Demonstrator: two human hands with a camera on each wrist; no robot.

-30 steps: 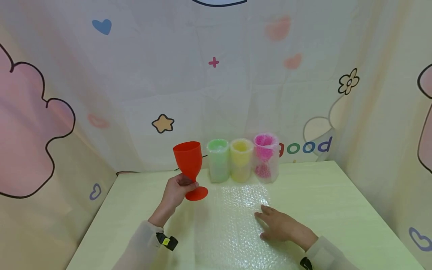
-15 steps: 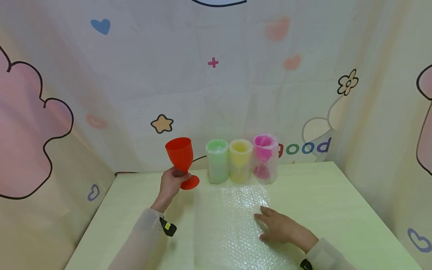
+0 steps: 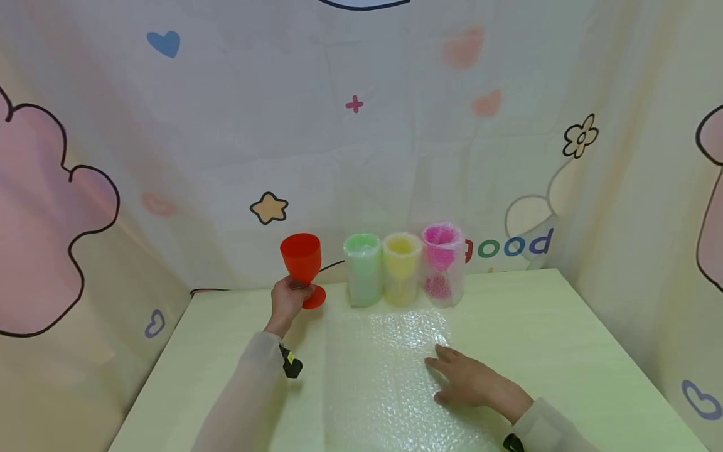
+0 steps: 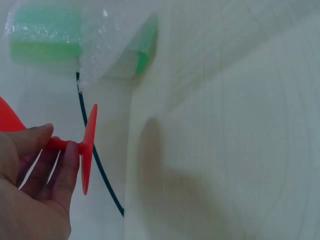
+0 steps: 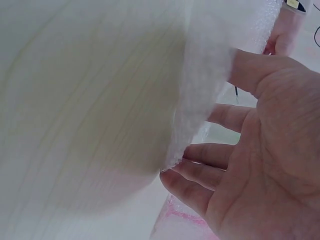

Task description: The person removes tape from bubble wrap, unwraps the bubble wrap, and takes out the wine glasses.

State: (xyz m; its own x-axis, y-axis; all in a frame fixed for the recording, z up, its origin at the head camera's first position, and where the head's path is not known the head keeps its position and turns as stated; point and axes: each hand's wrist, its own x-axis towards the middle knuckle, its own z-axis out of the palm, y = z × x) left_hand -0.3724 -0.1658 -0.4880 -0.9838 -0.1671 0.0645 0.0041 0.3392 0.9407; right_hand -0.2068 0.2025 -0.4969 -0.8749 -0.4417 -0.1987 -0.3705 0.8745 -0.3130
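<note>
My left hand [image 3: 286, 304] pinches the stem of a red plastic goblet [image 3: 302, 254] at the back left of the table, with its bowl upward. In the left wrist view, thumb and fingers close round the stem, and the goblet's round foot [image 4: 89, 150] stands a little off the tabletop. My right hand [image 3: 474, 382] rests with fingers spread at the right side of a flat bubble wrap sheet [image 3: 373, 383]. In the right wrist view, its fingers [image 5: 210, 155] touch the sheet's edge without curling round it.
Beside the goblet, along the back edge, stand three bubble-wrapped goblets: green [image 3: 364, 276], yellow [image 3: 402, 270] and pink [image 3: 443, 257]. Behind them hangs a printed curtain [image 3: 361, 157]. A dark cord [image 3: 333, 265] runs behind the table [image 3: 553, 326].
My left hand has carried the red goblet left and back, away from the bubble wrap and toward the table's rear edge, and lower at the end. The right hand stays put.
</note>
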